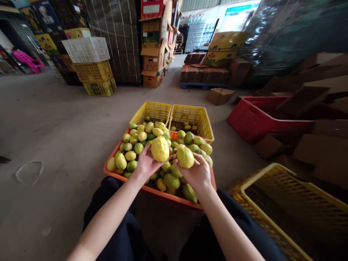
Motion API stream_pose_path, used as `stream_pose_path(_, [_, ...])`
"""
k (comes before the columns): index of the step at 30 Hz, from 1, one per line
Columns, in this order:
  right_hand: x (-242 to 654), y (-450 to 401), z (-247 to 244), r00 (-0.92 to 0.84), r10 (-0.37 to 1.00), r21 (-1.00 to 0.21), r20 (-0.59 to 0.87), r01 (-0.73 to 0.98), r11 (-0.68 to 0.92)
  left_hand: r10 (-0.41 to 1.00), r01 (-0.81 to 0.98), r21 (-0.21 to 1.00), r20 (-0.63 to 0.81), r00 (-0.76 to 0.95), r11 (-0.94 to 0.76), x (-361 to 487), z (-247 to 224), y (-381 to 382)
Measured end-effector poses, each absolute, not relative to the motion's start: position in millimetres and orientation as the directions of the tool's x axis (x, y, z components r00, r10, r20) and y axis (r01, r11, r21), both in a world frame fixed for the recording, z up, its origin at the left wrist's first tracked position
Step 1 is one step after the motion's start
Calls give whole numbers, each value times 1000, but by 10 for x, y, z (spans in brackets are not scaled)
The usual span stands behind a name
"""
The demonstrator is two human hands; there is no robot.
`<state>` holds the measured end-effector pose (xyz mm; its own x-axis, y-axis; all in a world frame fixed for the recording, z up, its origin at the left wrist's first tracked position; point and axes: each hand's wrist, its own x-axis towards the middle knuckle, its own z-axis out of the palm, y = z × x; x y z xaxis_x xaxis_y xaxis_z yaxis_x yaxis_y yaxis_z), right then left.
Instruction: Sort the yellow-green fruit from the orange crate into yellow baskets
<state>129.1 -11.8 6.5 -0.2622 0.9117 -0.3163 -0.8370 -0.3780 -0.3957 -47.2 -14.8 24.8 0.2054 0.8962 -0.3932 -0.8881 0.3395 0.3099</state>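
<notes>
Head view, held fruits (160, 149), yellowish, rounded

Both hands (174, 166) hold yellow-green fruit (160, 149); orange crate (174, 198) below; yellow crates (191, 108) beyond.

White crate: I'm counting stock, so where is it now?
Toward the upper left of the head view, the white crate sits atop two stacked yellow crates.

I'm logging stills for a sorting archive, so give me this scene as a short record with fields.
Left hand: holds a yellow fruit
Right hand: holds a yellow-green fruit
Under the hands: orange crate heaped with green and yellow fruit
Beyond it: two yellow crates, each with a few fruits
Right side: red crate
Setting: concrete floor, stacked cartons
</notes>
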Motion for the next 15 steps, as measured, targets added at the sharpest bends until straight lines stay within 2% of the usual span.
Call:
stream_pose_path(7, [1299,-83,17,-189,951,-415,-245,-866,-279,886,-916,255,-426,181,310,-464,237,-167])
stream_pose_path(15, [1181,-150,120,-229,870,-366,-437,-838,-405,884,-928,174,-402,238,329,-485,259,-203])
